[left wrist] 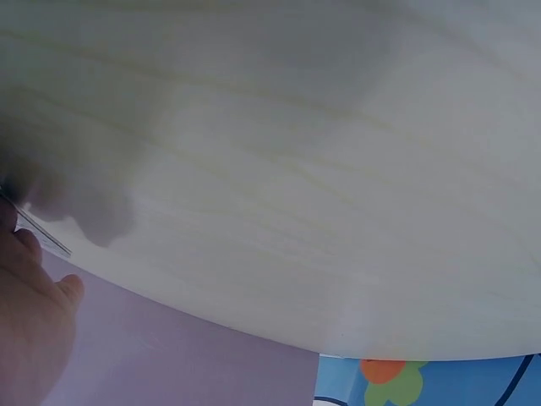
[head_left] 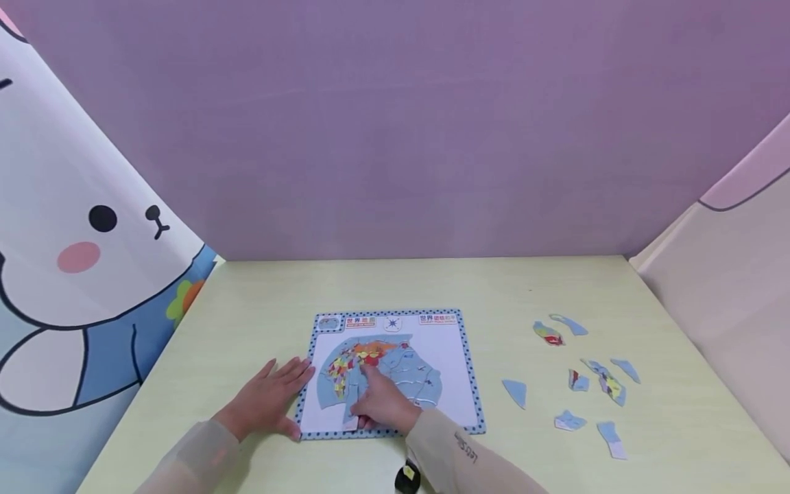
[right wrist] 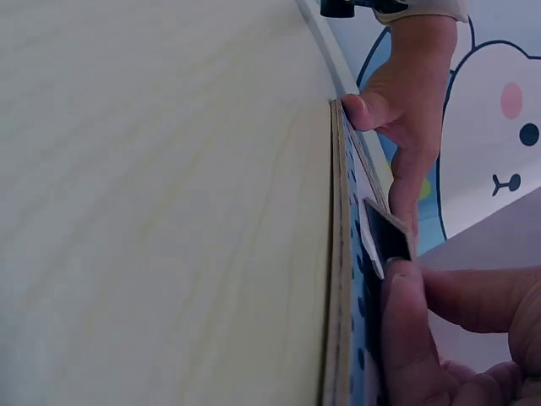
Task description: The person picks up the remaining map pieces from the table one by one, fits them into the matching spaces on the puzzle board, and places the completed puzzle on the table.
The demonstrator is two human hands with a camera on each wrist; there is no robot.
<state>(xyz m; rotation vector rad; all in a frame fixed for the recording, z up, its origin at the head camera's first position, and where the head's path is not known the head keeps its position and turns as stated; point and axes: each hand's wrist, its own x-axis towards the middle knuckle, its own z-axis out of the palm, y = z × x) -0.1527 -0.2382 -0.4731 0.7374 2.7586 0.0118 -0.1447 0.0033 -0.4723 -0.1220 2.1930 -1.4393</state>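
Observation:
A world-map jigsaw puzzle board [head_left: 457,398] with a blue dotted border lies on the table, many map pieces set in it. My left hand [head_left: 265,401] rests spread at its left edge, its thumb by the lower left corner. Over the map's lower part, my right hand [head_left: 385,405] pinches a blue and white puzzle piece [head_left: 350,414] between thumb and fingers. The right wrist view shows that puzzle piece [right wrist: 389,235] tilted up off the board, dark side showing. There the left hand [right wrist: 410,101] touches the board's edge. Only part of a hand [left wrist: 34,313] appears in the left wrist view.
Several loose pieces lie right of the board, among them a plain blue one [head_left: 516,393], a yellow and blue one [head_left: 607,383] and a blue and white one [head_left: 612,440]. A small black object [head_left: 407,477] shows by the right sleeve. A purple backdrop [head_left: 432,137] stands behind the table.

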